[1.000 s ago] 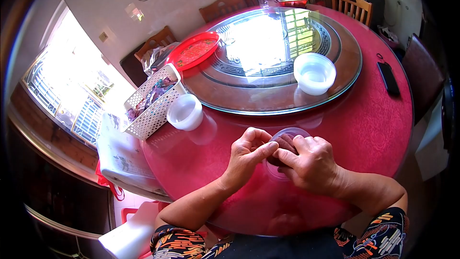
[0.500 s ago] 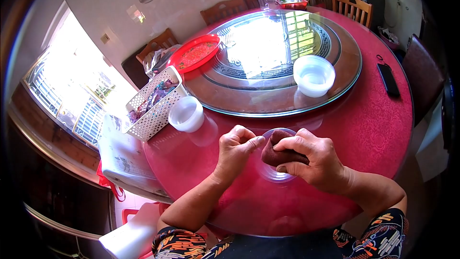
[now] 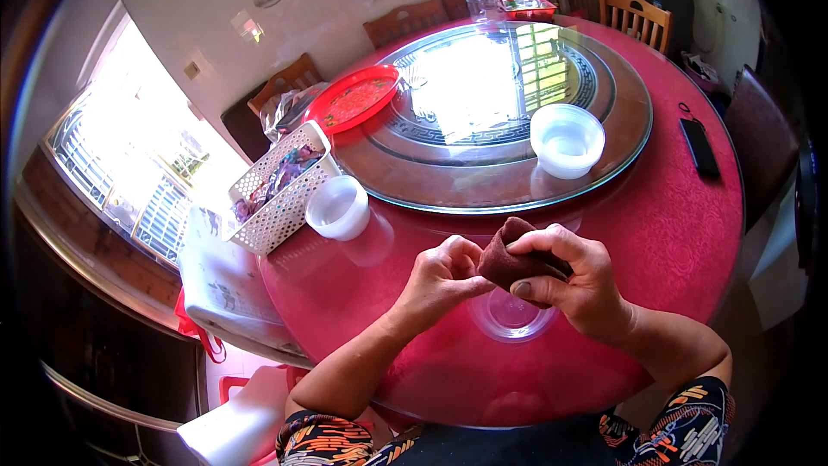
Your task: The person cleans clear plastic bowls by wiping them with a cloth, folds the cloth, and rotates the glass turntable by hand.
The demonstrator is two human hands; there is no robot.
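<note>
A folded dark brown cloth-like piece (image 3: 509, 266) is gripped by my right hand (image 3: 580, 280), thumb below and fingers on top. My left hand (image 3: 442, 280) is closed in a pinch at the left edge of the brown piece; anything tiny between its fingertips cannot be made out. Beneath the brown piece, a clear round plastic container (image 3: 515, 315) rests on the red table (image 3: 414, 362). To the left stands a clear plastic bowl-shaped container (image 3: 337, 207), beside a white perforated basket (image 3: 285, 198) holding purple wrapped items (image 3: 280, 177).
The glass turntable (image 3: 431, 181) carries a stack of clear containers (image 3: 567, 142). A red tray (image 3: 354, 101) lies at its left edge. A black phone (image 3: 699, 148) is on the right. Jars (image 3: 486, 4) and a red basket (image 3: 529, 9) stand at the back.
The brown piece has been lifted off the clear container and turned in my right hand. My left hand moved away from it, then back to its left edge.
</note>
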